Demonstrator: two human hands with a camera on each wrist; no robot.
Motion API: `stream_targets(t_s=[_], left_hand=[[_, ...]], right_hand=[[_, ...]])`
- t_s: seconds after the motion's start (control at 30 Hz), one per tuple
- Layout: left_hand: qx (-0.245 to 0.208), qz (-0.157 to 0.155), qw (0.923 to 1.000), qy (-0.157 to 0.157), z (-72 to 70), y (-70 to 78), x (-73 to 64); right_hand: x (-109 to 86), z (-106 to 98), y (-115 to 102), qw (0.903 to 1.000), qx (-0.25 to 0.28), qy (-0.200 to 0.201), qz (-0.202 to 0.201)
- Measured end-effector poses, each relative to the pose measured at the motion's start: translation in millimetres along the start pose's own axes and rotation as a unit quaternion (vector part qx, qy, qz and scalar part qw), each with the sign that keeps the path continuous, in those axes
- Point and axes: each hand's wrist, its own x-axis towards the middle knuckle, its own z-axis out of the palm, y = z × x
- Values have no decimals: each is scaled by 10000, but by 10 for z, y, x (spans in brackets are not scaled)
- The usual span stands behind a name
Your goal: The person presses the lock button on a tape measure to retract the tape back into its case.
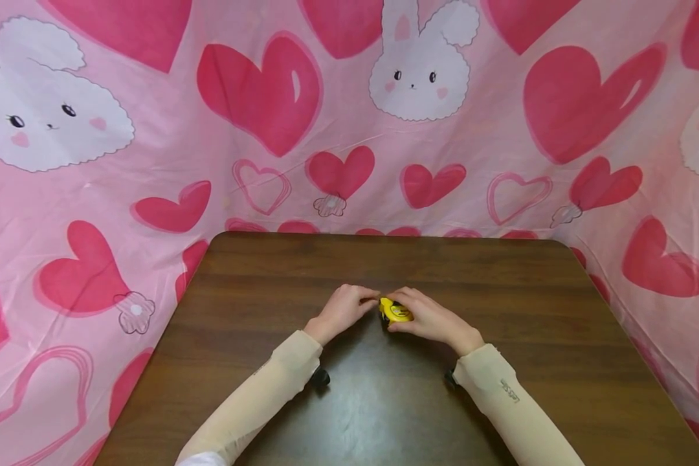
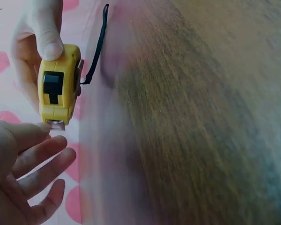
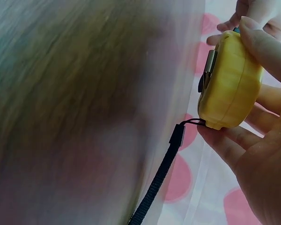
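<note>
A yellow tape measure (image 1: 397, 312) is held above the brown table by my right hand (image 1: 437, 320), its thumb and fingers gripping opposite sides of the case. In the left wrist view its black lock button (image 2: 53, 83) faces the camera, and a small metal hook (image 2: 57, 124) pokes out of the lower end. My left hand (image 1: 343, 307) has thumb and forefinger tips at that hook, pinching it; the other fingers are loosely bent. A black wrist strap (image 3: 154, 187) hangs from the case, and a metal clip (image 3: 209, 68) shows on its side.
The brown wooden table (image 1: 303, 265) spreads under both arms. Pink cloth (image 1: 349, 136) printed with hearts and rabbits hangs behind it and at both sides. Black wrist cameras (image 1: 320, 378) sit under the beige sleeves.
</note>
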Motion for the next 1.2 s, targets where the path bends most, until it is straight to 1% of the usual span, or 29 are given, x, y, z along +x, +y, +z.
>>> stream_targets(t_s=[0.1, 0.2, 0.33, 0.43, 0.53, 0.67, 0.83, 0.97, 1.07, 1.2], left_hand=[[38, -112, 9999, -99, -13, -15, -27], [113, -177, 9997, -116, -38, -40, -66], [361, -156, 9992, -12, -73, -95, -137], [537, -97, 9984, 135, -110, -147, -195], [651, -28, 9975, 275, -164, -191, -247], [862, -7, 9953, 431, -250, -257, -320], [1121, -143, 9917, 608, -347, -378, -442], [1179, -207, 9902, 723, -404, -462, -532], [1237, -267, 9892, 740, -441, -527, -574], [1248, -438, 9889, 683, -493, -593, -611]], right_hand=[[-24, -11, 44, 9999, -28, -7, 111], [-62, -48, 92, 9997, -50, 36, 221], [-134, -102, 165, 9993, -85, 77, 362], [-188, -140, 224, 9988, -105, 81, 477], [-245, -182, 289, 9981, -111, 109, 594], [-316, -244, 387, 9977, -191, 171, 631], [-386, -301, 523, 9965, -400, 236, 699], [-422, -345, 627, 9955, -512, 272, 751], [-427, -381, 691, 9953, -535, 271, 764], [-427, -405, 757, 9947, -549, 270, 828]])
